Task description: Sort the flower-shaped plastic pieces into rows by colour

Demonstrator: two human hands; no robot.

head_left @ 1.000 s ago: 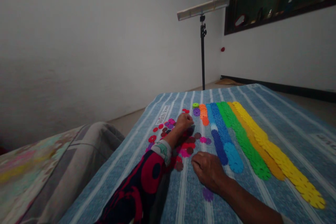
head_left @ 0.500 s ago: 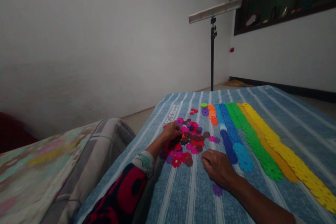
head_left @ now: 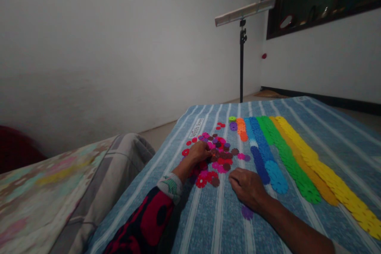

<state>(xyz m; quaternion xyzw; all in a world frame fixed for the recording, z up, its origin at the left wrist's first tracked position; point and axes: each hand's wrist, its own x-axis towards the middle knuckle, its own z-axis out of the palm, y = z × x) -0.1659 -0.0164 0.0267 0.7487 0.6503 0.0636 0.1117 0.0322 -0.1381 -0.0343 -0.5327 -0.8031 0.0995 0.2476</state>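
Over the left side of a loose pile of notched plastic discs (head_left: 218,156), my left hand (head_left: 199,152) is closed, its fingertips pressed down among the pieces. Whatever it pinches is too small to make out. The discs are red, pink, purple and brown. To the right of the pile, my right hand (head_left: 248,188) rests on the cloth with its fingers curled in; anything inside is hidden. A purple disc (head_left: 247,212) lies partly under the right wrist.
Overlapping rows of yellow (head_left: 336,182), green (head_left: 288,162) and blue discs (head_left: 258,135) run along the right of the striped blue cloth (head_left: 202,222). A short orange row (head_left: 241,129) lies farther back. A lamp stand (head_left: 241,63) rises behind; a draped bed (head_left: 74,190) is at left.
My left hand has shifted slightly right over the pile, uncovering red discs at its left edge. My right hand stays in nearly the same place, fingers still curled.
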